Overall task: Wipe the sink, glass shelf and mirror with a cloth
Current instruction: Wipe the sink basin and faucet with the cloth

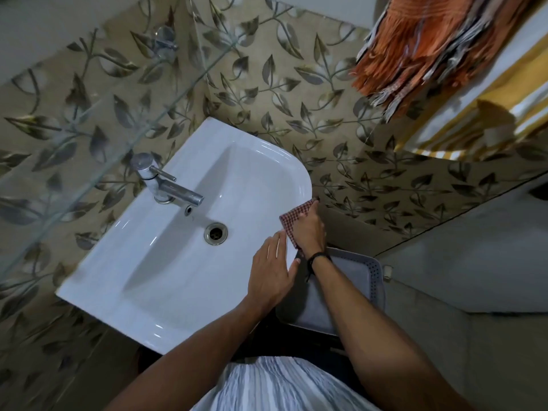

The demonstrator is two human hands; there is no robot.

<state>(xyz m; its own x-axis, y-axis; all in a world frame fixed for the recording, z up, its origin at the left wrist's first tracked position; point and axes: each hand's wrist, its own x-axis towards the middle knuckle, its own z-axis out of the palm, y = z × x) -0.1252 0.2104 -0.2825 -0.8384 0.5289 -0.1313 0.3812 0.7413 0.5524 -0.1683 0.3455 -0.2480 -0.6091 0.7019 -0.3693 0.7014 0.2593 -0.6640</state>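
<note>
Leaf-patterned wall tiles (296, 84) filled most of the view. Against them stood the white sink (124, 292), with the glass shelf (118, 134) running slantwise above its tap side. 2 towels hung at the upper right, an orange fringed one (415, 46) and a yellow-striped one (474, 120). A grey perforated basket (364, 280) sat below the sink's near right corner, partly hidden by the right forearm. The chrome tap (166, 185) stood on the back ledge, and the drain (215, 231) lay in the bowl.

The left hand (271, 274) rested flat on the sink's front rim, fingers straight and slightly spread, holding nothing. Just beside it, the right hand (310, 232) held the red-checked cloth (292, 221) against the outer rim of the sink, fingers curled over it. A dark band (318, 256) circled the right wrist.
</note>
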